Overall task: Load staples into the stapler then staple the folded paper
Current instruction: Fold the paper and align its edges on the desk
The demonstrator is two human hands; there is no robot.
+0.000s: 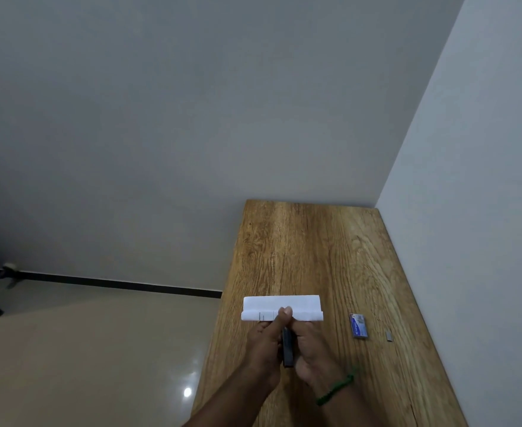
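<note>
A dark stapler [287, 349] sits between both my hands near the table's front, its nose at the near edge of the folded white paper [303, 306]. My left hand [266, 343] wraps the stapler's left side, its thumb pressing on the paper's front fold. My right hand [310, 349], with a green wristband, grips the stapler's right side. The stapler's front end is hidden under my fingers. To the right lie a small blue staple box [359, 326] and a short loose strip of staples [389, 336].
The wooden table [315, 248] runs away from me, with a wall along its right side and its far end. Its left edge drops to a beige tiled floor [99, 349].
</note>
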